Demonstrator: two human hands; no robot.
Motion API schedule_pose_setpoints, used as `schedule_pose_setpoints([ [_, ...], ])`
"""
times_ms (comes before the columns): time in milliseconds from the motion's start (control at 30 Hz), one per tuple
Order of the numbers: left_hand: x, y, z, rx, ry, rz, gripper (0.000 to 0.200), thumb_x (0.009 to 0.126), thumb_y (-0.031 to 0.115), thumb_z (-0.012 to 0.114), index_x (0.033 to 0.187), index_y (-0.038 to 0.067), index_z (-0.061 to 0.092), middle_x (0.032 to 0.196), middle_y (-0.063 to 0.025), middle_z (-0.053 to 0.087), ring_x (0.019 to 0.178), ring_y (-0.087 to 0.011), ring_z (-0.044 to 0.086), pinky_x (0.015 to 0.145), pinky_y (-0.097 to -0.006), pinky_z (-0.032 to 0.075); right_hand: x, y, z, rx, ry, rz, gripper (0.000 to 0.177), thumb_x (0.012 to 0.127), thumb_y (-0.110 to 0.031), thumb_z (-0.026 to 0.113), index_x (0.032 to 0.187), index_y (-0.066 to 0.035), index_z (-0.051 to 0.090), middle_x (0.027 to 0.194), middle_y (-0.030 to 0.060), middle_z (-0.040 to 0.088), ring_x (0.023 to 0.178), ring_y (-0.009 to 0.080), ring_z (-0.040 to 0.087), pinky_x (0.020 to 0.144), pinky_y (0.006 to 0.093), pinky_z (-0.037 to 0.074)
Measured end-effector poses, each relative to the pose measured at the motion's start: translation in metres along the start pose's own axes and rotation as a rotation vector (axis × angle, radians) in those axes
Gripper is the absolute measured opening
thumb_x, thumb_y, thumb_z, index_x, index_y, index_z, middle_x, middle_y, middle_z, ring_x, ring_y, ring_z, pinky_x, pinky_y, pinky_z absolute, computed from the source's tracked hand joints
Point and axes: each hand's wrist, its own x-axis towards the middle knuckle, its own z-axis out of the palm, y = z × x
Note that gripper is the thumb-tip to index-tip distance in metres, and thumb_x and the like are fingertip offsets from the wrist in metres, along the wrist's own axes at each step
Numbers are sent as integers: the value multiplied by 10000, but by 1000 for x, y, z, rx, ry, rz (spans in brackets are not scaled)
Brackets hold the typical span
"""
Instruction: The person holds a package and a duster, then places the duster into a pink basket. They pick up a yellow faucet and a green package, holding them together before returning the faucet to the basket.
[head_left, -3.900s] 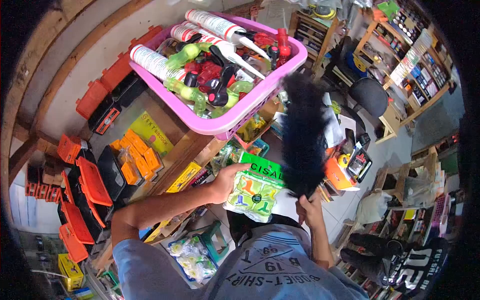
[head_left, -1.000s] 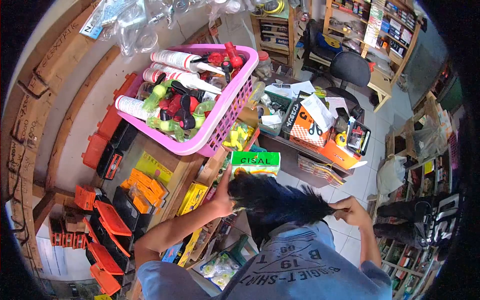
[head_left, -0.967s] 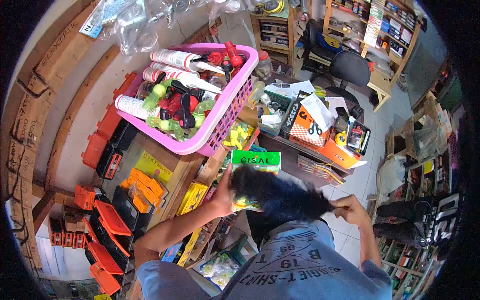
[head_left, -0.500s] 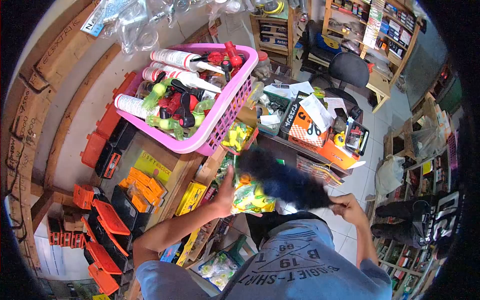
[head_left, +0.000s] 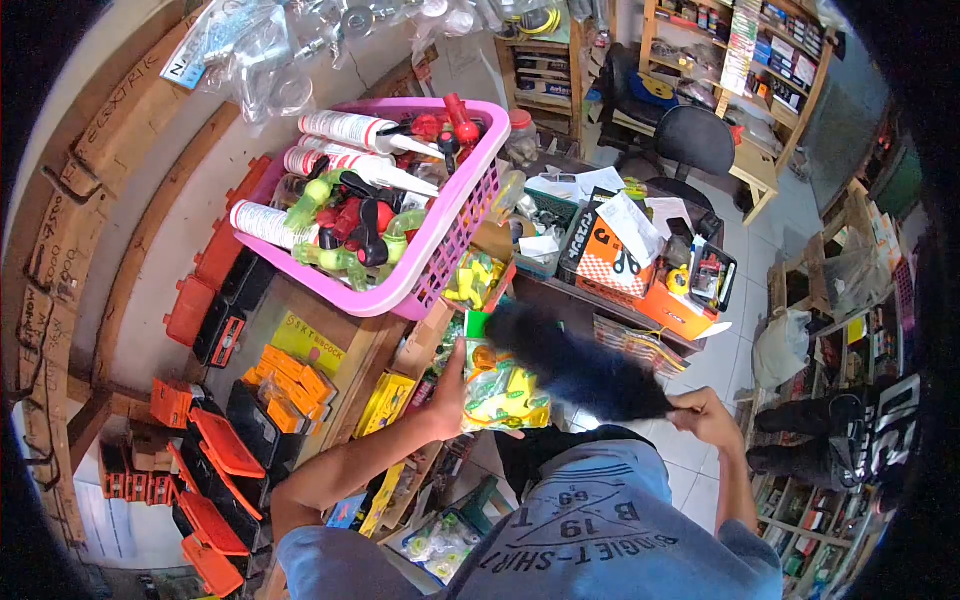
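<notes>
My left hand (head_left: 448,402) grips the side of a clear plastic pack (head_left: 505,398) with yellow, green and orange items inside. Its exact contents cannot be made out. Closed round the end of a dark, fluffy duster (head_left: 590,372) is my right hand (head_left: 708,418); the handle is hidden in the fingers. The blurred duster stretches leftward, its far end at the pack's upper right edge. Just above the pack sits a box of small yellow packets (head_left: 474,280).
A pink basket (head_left: 405,290) with white cartridges and red and green fittings stands on the shelf at left. Orange toolboxes (head_left: 215,490) line the lower left. Beyond my hands, a desk holds an orange box (head_left: 612,255) and papers. A black chair (head_left: 697,137) stands farther back.
The duster has shifted slightly right and down, uncovering more of the pack's green top. My left hand and the pack stay almost in place.
</notes>
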Motion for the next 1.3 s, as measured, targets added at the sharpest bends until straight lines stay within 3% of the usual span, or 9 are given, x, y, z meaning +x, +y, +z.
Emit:
schedule_pose_setpoints([
  [300, -2, 3, 9, 93, -23, 15, 875, 797, 801, 200, 1393, 183, 365, 1340, -109, 487, 1126, -394, 541, 754, -656, 485, 2, 2, -2, -72, 25, -80, 295, 809, 19, 635, 1100, -26, 661, 687, -1, 615, 588, 51, 485, 540, 228, 416],
  [400, -5, 2, 6, 112, 31, 15, 890, 792, 808, 191, 1396, 176, 360, 1322, -114, 503, 1127, -389, 542, 749, -664, 482, 3, -6, 5, -82, -55, 5, 279, 820, -4, 644, 1097, -26, 662, 658, -20, 584, 573, 45, 457, 520, 228, 394],
  [500, -3, 8, 12, 89, 17, -26, 927, 768, 832, 175, 1399, 178, 356, 1326, -121, 499, 1130, -398, 537, 746, -680, 474, 6, -7, 11, 48, 72, -9, 271, 817, -4, 650, 1087, -20, 666, 623, -61, 482, 555, 42, 378, 494, 228, 335],
  [600, -4, 9, 13, 102, 16, -4, 939, 766, 834, 177, 1400, 163, 352, 1332, -123, 494, 1125, -407, 538, 736, -686, 473, 6, -4, 2, 16, -78, 28, 291, 815, 10, 636, 1103, -26, 661, 639, -70, 484, 564, 42, 382, 502, 226, 341],
  [733, -4, 9, 7, 84, 36, -34, 927, 775, 825, 191, 1397, 156, 354, 1333, -131, 491, 1112, -421, 542, 713, -687, 478, 6, -11, 11, 34, 64, -12, 289, 820, 15, 624, 1103, -26, 660, 645, -72, 486, 576, 41, 395, 507, 230, 343],
  [1000, -4, 4, 6, 179, 200, -76, 954, 757, 843, 155, 1396, 165, 360, 1349, -126, 477, 1150, -411, 518, 739, -686, 470, 11, -10, 6, 3, -24, -30, 279, 818, -5, 644, 1097, -19, 661, 633, -40, 524, 571, 50, 417, 521, 226, 369],
  [1067, -9, 2, 14, 362, 164, 4, 974, 743, 853, 176, 1380, 145, 378, 1348, -114, 479, 1155, -399, 518, 745, -697, 458, 15, -15, 4, -85, -64, -8, 279, 826, -12, 642, 1105, -22, 658, 629, -38, 526, 566, 48, 411, 515, 230, 367],
  [1133, -6, 1, 1, 200, 130, -118, 965, 733, 859, 188, 1393, 178, 365, 1361, -109, 466, 1162, -396, 512, 730, -683, 474, 22, -15, 2, -56, -71, -14, 282, 833, -20, 639, 1114, -24, 654, 641, -37, 538, 565, 49, 414, 515, 228, 367],
  [1300, -8, 0, 6, 264, 106, -65, 952, 738, 851, 198, 1408, 189, 341, 1364, -101, 464, 1169, -398, 503, 706, -679, 488, 33, -16, 3, -103, -180, -105, 282, 858, -60, 626, 1138, -33, 643, 639, -52, 527, 553, 46, 411, 506, 225, 355],
])
